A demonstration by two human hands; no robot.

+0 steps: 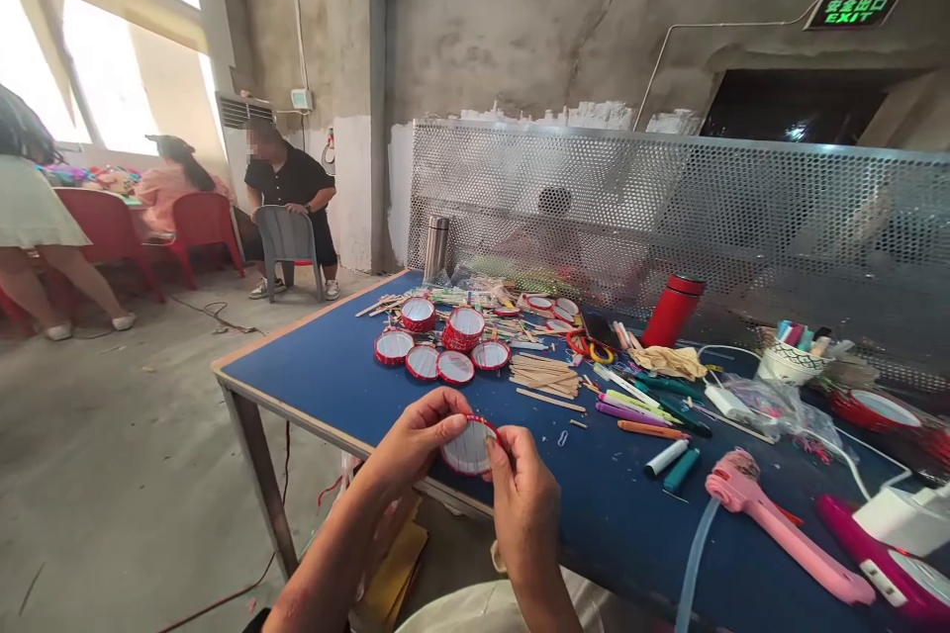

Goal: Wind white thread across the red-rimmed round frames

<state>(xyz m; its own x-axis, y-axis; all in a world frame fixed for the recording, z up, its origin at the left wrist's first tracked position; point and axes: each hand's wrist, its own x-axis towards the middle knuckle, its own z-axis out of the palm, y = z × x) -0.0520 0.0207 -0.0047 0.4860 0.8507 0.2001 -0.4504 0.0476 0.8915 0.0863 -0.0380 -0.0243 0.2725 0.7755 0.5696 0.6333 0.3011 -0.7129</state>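
Between my two hands, just over the table's front edge, is a small round disc (467,447) with a pale face and a red rim. My left hand (427,430) pinches its upper left side, thumb on the rim. On the right side my right hand (523,485) grips the rim with thumb and fingers. Beyond my hands lie similar red-rimmed discs, some single like the front disc (455,367), others piled in a stack (464,326). A bundle of flat wooden sticks (545,376) lies right of them.
The blue table (297,361) also carries marker pens (630,407), a red bottle (672,312), a steel flask (436,247), a pink hot glue gun (787,524), yellow-handled scissors (598,351) and a pen cup (791,361). Behind stands a perforated metal panel (742,227). Several people are at left.
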